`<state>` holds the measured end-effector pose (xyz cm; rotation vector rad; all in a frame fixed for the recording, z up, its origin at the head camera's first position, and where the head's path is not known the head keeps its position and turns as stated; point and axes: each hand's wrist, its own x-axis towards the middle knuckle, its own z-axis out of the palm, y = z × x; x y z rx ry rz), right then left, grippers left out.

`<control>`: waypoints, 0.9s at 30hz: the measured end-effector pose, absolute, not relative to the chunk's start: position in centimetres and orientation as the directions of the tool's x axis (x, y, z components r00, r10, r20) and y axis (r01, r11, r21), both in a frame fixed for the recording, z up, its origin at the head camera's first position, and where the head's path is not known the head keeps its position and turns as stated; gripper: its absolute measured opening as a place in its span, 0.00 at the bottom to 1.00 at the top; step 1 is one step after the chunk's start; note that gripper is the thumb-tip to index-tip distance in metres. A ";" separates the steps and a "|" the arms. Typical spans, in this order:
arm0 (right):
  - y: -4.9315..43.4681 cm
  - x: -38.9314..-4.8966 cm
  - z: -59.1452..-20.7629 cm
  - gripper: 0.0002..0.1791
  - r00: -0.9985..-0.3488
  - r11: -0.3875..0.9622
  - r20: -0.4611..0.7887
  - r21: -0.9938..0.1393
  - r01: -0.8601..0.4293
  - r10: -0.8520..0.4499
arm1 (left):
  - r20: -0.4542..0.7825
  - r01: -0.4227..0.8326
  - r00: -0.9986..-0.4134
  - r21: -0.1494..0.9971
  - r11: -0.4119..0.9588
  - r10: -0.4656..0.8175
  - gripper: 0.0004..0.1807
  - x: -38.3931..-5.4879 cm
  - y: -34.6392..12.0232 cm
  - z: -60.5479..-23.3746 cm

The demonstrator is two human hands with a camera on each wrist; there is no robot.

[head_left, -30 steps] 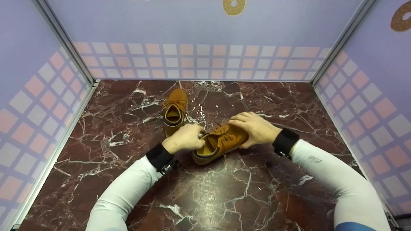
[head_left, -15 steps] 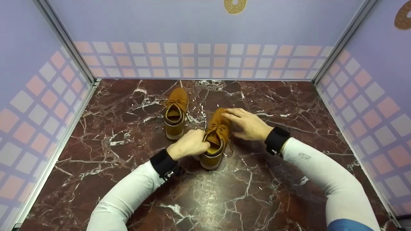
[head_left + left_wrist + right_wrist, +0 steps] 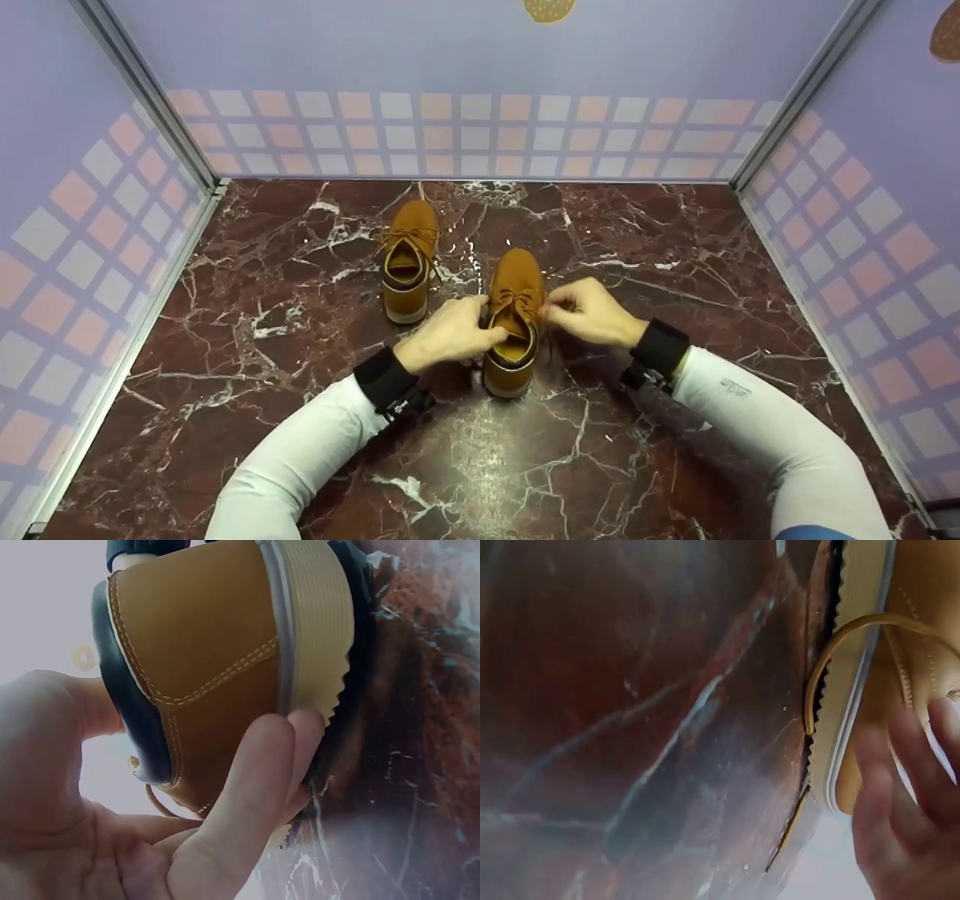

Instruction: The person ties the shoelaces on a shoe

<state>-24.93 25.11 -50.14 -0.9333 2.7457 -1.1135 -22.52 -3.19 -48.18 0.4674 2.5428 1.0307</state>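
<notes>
A tan lace-up shoe (image 3: pixel 517 268) stands on the dark red marbled surface, its toe toward the back wall. My left hand (image 3: pixel 451 330) grips its left side, thumb in the opening at the padded collar and fingers along the outside. In the left wrist view these fingers reach down to the ridged sole (image 3: pixel 319 630). My right hand (image 3: pixel 592 313) is at the shoe's right side, fingers bent and fingertips by the laces. Seen from the right wrist, a loose lace (image 3: pixel 838 637) arcs over the sole, apart from the blurred fingers.
The matching tan shoe (image 3: pixel 414 219) stands upright to the left and slightly farther back, its laces loose at the sides. Lilac walls with pink and white squares (image 3: pixel 476 135) enclose the marbled surface (image 3: pixel 300 450) at the back and both sides.
The held shoe has turned from lying slantwise to pointing its toe at the back wall. My right hand has left the toe and come down beside the laces.
</notes>
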 end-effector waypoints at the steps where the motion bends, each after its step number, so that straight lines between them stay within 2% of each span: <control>1: 25.2 -24.8 -50.1 0.08 -0.811 0.551 0.152 -0.662 -0.508 -0.565 | -0.191 0.170 -0.885 0.717 0.676 0.425 0.28 -22.5 -3.2 -48.2; 4: 25.3 -24.5 -50.2 0.06 -0.785 0.536 0.085 -0.686 -0.493 -0.613 | -0.145 0.191 -0.898 0.722 0.665 0.416 0.37 -22.6 -3.4 -48.2; 7: 25.2 -24.5 -50.1 0.10 -0.783 0.534 0.054 -0.701 -0.472 -0.620 | -0.085 0.241 -0.903 0.711 0.661 0.421 0.42 -22.8 -3.5 -48.1; 9: 25.2 -24.4 -50.1 0.14 -0.786 0.525 0.034 -0.726 -0.444 -0.618 | -0.046 0.281 -0.902 0.693 0.664 0.429 0.39 -22.9 -3.6 -48.1; 15: 25.1 -24.3 -49.9 0.18 -0.787 0.482 0.000 -0.790 -0.378 -0.617 | 0.038 0.343 -0.906 0.650 0.678 0.422 0.20 -23.3 -3.8 -48.1; 21: 25.0 -24.4 -49.7 0.20 -0.810 0.475 0.032 -0.796 -0.375 -0.586 | 0.133 0.422 -0.893 0.578 0.698 0.430 0.08 -23.7 -4.1 -48.5; 27: 24.8 -24.5 -49.2 0.18 -0.826 0.424 0.123 -0.811 -0.403 -0.550 | 0.165 0.469 -0.862 0.613 0.635 0.479 0.08 -24.2 -4.2 -48.8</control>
